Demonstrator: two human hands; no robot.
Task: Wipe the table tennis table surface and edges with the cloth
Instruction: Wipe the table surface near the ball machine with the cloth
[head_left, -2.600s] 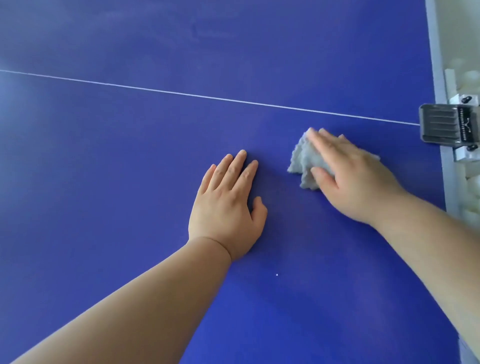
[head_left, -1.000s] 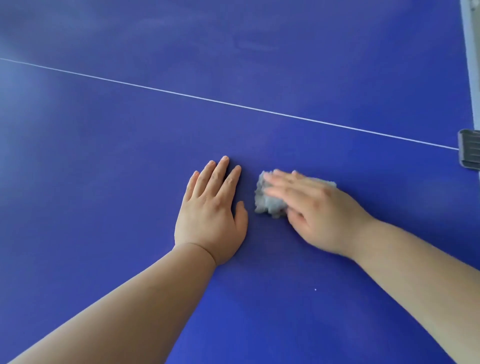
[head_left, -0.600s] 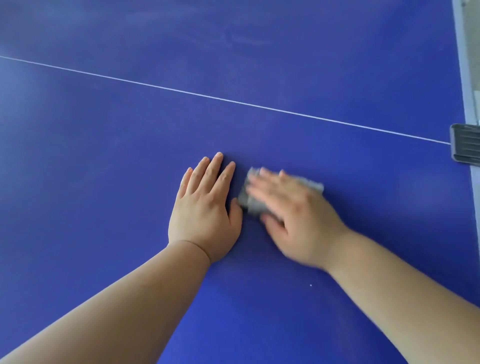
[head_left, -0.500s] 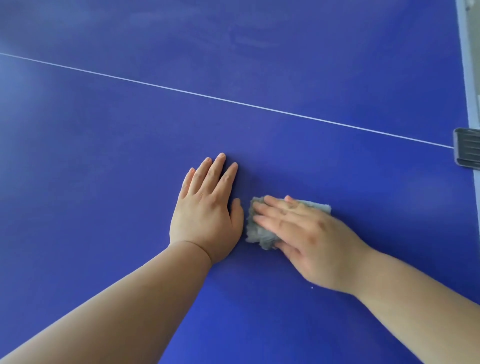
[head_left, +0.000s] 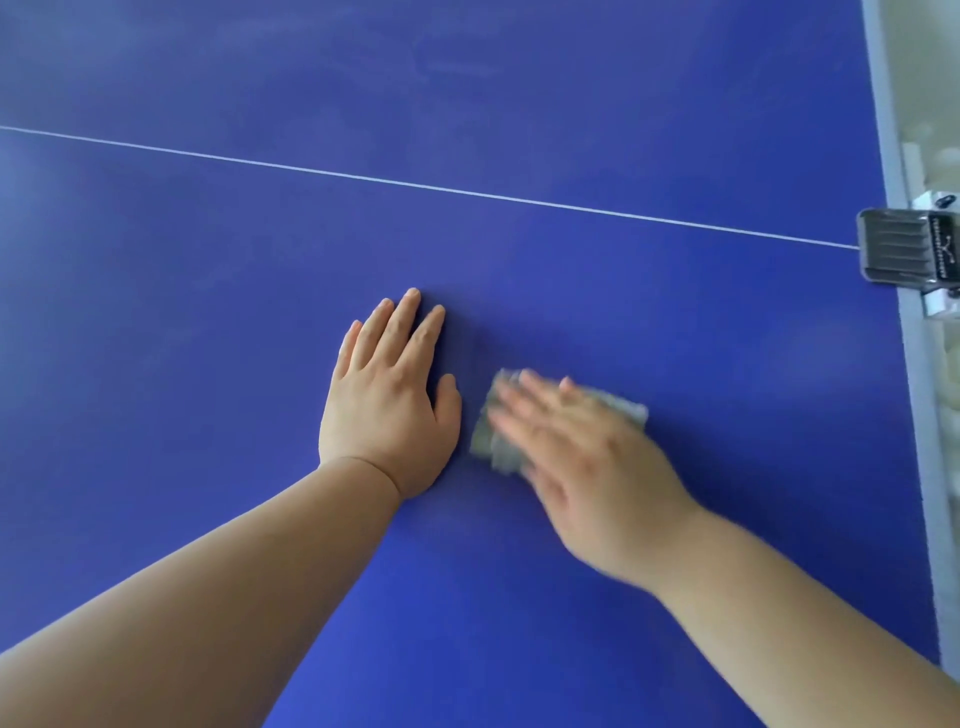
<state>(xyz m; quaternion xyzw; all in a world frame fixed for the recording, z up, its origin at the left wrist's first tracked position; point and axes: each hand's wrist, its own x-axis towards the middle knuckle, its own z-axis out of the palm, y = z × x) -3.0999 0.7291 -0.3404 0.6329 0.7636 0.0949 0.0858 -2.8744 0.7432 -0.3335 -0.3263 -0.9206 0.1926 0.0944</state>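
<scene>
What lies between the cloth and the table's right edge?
Nothing visible: bare blue surface runs from the cloth to the right edge. The clamp sits on that edge farther up. The left hand lies on the cloth's other side.

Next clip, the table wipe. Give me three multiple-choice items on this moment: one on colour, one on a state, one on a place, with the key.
1. The table top is: A green; B blue; C black.
2. The left hand is: A a fist; B flat on the table, fingers straight; C lifted clear.
3. The cloth lies: A under the left hand; B off the table; C under the right hand.
Key: 1 B, the surface is plainly blue. 2 B, palm and fingers lie flat. 3 C, grey cloth shows beneath that blurred hand.
</scene>
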